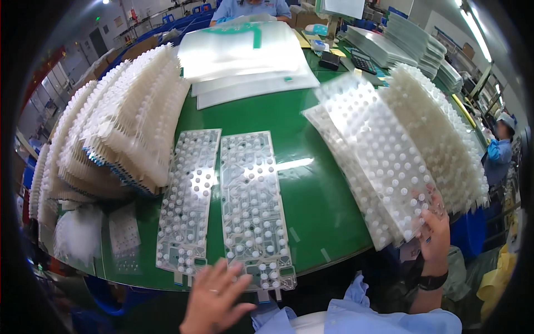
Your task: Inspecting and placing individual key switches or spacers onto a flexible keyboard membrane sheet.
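While the right hand (435, 234) pinches the near corner of a clear dome sheet (384, 167) lifted off the fanned stack (445, 133) on the right, I'd say keep that grip at the very edge so the thin film doesn't crease, and lower it flat rather than dropping it. Left hand (214, 298) is spread open, holding nothing, fingertips just at the near end of the two membrane sheets (253, 206) lying side by side on the green table (311, 183), good for pinning them so they don't slide. Dome sheet looks floppy and see-through, covered in rows of small white rubber bumps, tilted up over the table's right side
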Available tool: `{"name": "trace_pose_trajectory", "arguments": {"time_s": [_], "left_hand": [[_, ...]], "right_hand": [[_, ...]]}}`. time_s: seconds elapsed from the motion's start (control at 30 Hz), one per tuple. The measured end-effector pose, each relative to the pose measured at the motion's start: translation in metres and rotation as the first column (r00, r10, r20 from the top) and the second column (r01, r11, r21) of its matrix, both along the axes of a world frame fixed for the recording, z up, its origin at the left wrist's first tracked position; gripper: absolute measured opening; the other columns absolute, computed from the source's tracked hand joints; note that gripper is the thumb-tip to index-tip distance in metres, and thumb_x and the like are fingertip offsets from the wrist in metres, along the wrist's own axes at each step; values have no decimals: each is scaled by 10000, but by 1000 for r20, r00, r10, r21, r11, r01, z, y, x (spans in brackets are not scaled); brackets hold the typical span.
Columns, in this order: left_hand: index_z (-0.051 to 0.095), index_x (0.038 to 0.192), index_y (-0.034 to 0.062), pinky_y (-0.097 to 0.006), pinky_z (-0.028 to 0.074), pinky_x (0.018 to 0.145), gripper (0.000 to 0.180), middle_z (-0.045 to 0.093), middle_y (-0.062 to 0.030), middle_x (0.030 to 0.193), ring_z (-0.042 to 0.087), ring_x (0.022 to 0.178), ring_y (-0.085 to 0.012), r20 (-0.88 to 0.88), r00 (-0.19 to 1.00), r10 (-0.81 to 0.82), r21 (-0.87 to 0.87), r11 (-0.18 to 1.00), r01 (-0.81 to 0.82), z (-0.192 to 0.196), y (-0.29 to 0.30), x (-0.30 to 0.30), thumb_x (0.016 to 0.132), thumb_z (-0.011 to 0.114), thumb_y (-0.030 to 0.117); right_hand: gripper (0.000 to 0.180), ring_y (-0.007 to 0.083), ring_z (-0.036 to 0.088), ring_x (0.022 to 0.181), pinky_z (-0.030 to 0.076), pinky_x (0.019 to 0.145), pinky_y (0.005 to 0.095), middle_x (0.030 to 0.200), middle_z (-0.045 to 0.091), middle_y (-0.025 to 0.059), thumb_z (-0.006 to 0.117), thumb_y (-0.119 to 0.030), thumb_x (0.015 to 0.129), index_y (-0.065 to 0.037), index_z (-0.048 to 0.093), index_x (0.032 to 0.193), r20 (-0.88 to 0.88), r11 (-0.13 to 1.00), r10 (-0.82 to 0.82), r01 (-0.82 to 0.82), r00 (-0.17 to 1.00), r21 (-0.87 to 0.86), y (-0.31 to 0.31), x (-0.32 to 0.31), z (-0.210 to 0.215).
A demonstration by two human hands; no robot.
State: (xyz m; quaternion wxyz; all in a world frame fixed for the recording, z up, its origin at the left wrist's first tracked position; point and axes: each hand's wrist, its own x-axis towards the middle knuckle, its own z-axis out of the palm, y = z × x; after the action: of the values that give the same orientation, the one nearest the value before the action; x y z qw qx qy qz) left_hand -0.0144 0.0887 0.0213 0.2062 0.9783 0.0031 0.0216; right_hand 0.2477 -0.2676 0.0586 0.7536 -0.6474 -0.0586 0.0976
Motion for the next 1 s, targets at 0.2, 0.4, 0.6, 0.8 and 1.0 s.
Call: {"name": "trace_pose_trajectory", "arguments": {"time_s": [0.2, 0.4, 0.6, 0.8, 1.0], "left_hand": [[472, 1421, 123, -550, 198, 1139, 636, 415, -137, 1498, 362, 1398, -348, 1, 999, 40, -74, 996, -40, -30, -42, 30, 890, 628, 437], [574, 1305, 72, -517, 240, 1135, 474, 510, -168, 1409, 394, 1371, -385, 202, 924, 325, -73, 946, -317, -3, 9, 17, 911, 615, 334], [585, 1273, 25, -488, 310, 1087, 485, 531, -213, 1368, 452, 1303, -401, 179, 792, 584, 34, 801, -598, -27, 15, -29, 861, 656, 271], [579, 1296, 47, -438, 372, 1021, 510, 520, -195, 1385, 477, 1289, -348, 139, 840, 524, -37, 851, -524, -17, -41, -11, 857, 678, 287], [685, 1026, -7, -411, 480, 945, 231, 678, -207, 1107, 636, 1063, -358, 465, 585, 664, -243, 732, -637, 5, 68, -32, 874, 664, 166]], "right_hand": [[523, 203, 532, 1181, 417, 997, 344, 1369, 515, 124, 572, -145, 948, 0, 409, 1423, 375, 877, -304, 411, 876, -248, -18, 18, -20], [446, 317, 434, 1339, 294, 1139, 430, 1389, 499, 194, 503, -97, 957, 77, 440, 1362, 744, 860, 136, 295, 654, -416, 44, -55, -36], [519, 439, 371, 1357, 293, 1117, 529, 1409, 482, 194, 682, -141, 846, -45, 544, 1336, 389, 477, 878, -433, 279, -765, 141, -95, -52], [527, 457, 286, 1396, 223, 1143, 551, 1480, 408, 161, 665, -222, 875, -102, 526, 1370, 269, 325, 935, -255, 230, -911, 171, -97, -60], [496, 415, 313, 1400, 241, 1145, 532, 1467, 454, 111, 674, -211, 859, -133, 568, 1337, 288, 334, 935, -235, 207, -913, 164, -75, -62]]}}
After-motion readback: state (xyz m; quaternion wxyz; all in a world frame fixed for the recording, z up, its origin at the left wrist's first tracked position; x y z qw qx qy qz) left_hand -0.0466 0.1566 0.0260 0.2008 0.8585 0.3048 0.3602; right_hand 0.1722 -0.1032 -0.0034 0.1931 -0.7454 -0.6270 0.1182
